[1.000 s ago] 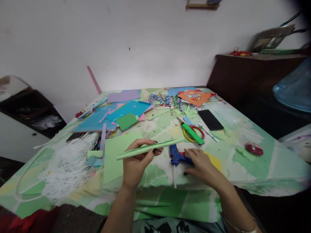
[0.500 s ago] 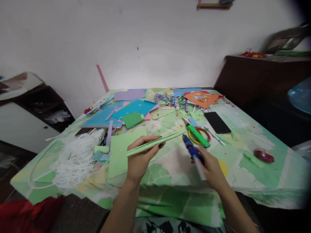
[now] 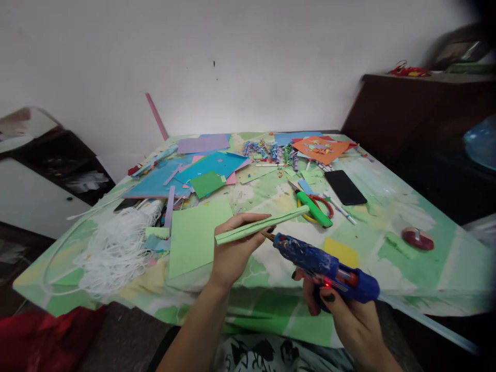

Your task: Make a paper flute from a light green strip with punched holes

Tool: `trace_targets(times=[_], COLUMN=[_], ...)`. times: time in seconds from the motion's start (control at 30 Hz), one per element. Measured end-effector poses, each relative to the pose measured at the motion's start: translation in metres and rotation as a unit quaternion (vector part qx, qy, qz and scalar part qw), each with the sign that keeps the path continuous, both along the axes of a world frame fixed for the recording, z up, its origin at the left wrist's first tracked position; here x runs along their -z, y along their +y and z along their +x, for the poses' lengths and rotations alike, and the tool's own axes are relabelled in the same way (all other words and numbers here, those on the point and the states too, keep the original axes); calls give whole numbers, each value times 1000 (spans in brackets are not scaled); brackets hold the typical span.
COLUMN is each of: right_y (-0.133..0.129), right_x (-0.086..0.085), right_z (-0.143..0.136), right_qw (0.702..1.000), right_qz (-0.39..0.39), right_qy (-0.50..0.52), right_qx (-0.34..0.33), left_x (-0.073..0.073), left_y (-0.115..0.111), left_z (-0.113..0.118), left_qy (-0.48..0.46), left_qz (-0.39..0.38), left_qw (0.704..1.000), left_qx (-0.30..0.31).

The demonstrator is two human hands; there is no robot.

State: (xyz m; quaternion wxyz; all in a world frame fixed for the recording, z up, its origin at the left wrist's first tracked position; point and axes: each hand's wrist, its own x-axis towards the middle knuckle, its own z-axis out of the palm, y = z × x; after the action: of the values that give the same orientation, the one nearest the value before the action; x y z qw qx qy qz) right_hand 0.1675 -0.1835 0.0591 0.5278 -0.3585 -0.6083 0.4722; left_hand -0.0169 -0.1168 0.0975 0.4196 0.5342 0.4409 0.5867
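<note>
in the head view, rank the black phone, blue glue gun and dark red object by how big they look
1. Blue glue gun, helped by being nearest the camera
2. Black phone
3. Dark red object

Dim, soft light | wall (image 3: 263, 77) brightest low centre | right edge blurred, dark

- The left hand (image 3: 232, 256) is raised in front of the body, its fingers (image 3: 237, 221) and thumb closed in a light grip.
- The left forearm (image 3: 197, 325) slants up from the lower edge.
- The right hand (image 3: 354, 323) sits lower, fingers curled in a grip, thumb pointing up and leftward.
- The right wrist (image 3: 377, 354) seems nearly straight, though the frame cuts off the arm.
- Dark polish shows on several nails.
</note>
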Motion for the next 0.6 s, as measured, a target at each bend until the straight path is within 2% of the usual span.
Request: trace_targets(times=[0.23,0.6], right_y=[4,-1], right_x=[2,11], right_z=[0,3], right_qw=[997,991], right_qz=[5,-6], right_qy=[-69,-99], right_qx=[22,85], left_x=[-2,-2], left_y=[-3,-7], left_z=[2,5], left_qy=[25,34], left_qz=[1,13], left_qw=[1000,999], left_qx=[3,6])
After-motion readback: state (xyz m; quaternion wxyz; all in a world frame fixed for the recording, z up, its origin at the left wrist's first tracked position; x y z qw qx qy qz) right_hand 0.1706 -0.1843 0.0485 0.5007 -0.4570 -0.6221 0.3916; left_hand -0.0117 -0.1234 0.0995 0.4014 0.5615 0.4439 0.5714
